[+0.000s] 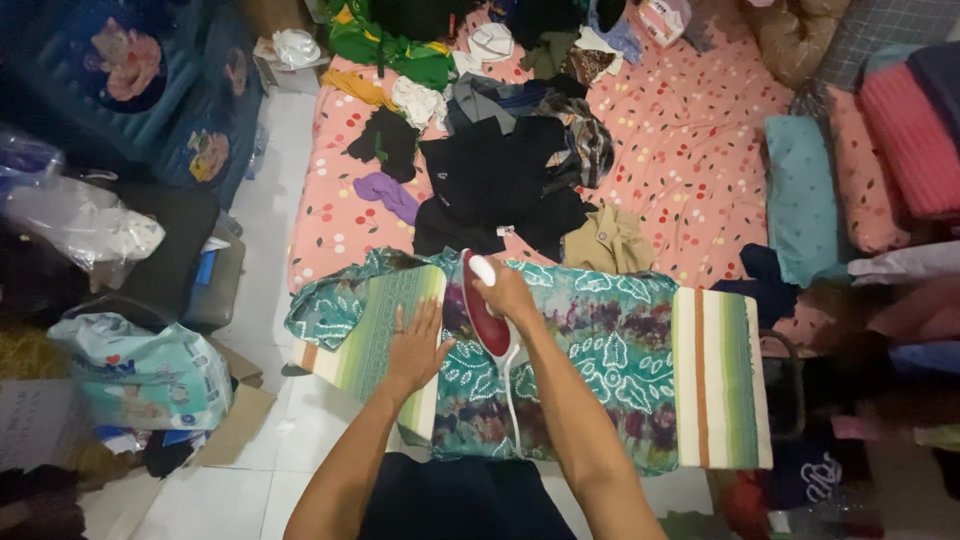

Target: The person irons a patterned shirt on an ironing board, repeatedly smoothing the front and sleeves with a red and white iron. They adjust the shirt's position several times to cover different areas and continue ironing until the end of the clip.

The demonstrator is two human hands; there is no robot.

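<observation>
From the head camera, the right hand has its fingers curled tight around the handle of a red and white clothes iron. The iron sits on a green and purple patterned cloth, near the middle. The left hand lies flat with fingers spread, pressing the cloth at the iron's 9 o'clock. The cloth covers a striped padded surface. At 12 o'clock, a messy pile of dark clothes lies on a pink spotted bed sheet. A blue and white plastic bag sits at 9 o'clock.

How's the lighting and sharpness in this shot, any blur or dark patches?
Head view: the middle is evenly lit, with the iron and both hands fairly sharp; the left and right edges fall dark, the far right edge looks smeared, and the wide lens bends the board.
</observation>
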